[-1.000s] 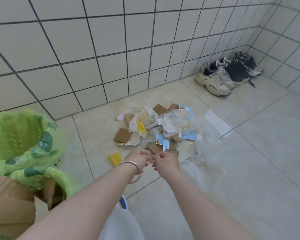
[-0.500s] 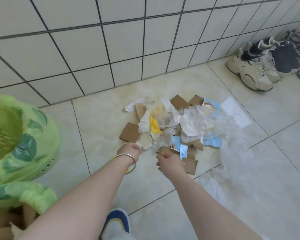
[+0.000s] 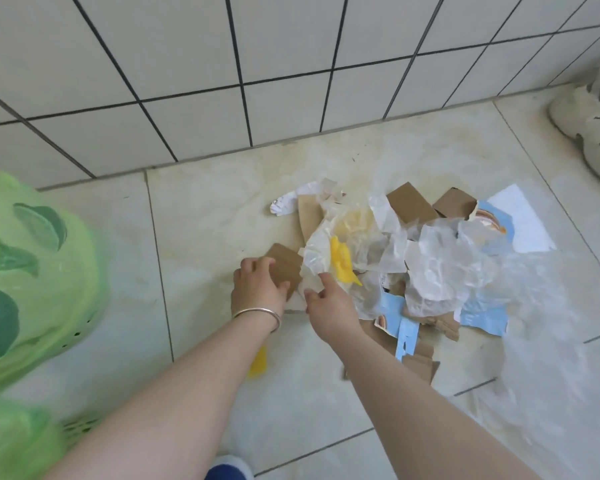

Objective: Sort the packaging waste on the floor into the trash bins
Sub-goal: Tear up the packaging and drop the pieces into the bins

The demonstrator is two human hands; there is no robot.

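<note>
My left hand (image 3: 257, 285) curls over one flat brown card piece (image 3: 284, 268) at the left edge of the waste pile (image 3: 413, 261), fingers on top, thumb at its near edge. A thin metal bangle (image 3: 258, 315) circles that wrist. My right hand (image 3: 329, 303) is just beside it, fingers bent into the crinkled clear film (image 3: 326, 258); whether they actually pinch it I cannot tell.

The pile lies on the floor (image 3: 205, 209) near the wall edge: I count about six brown card scraps, several torn blue-printed paper pieces, one white sheet (image 3: 520, 220), and one glossy yellow plastic scrap (image 3: 342, 261) under the film. A second yellow scrap (image 3: 257, 362) lies apart, under my left forearm.

Two bins lined with thin green bags stand at the floor's left edge, one (image 3: 39, 271) nearer the wall, one (image 3: 14, 441) nearer me. One cream shoe (image 3: 589, 133) sits at the far right.
</note>
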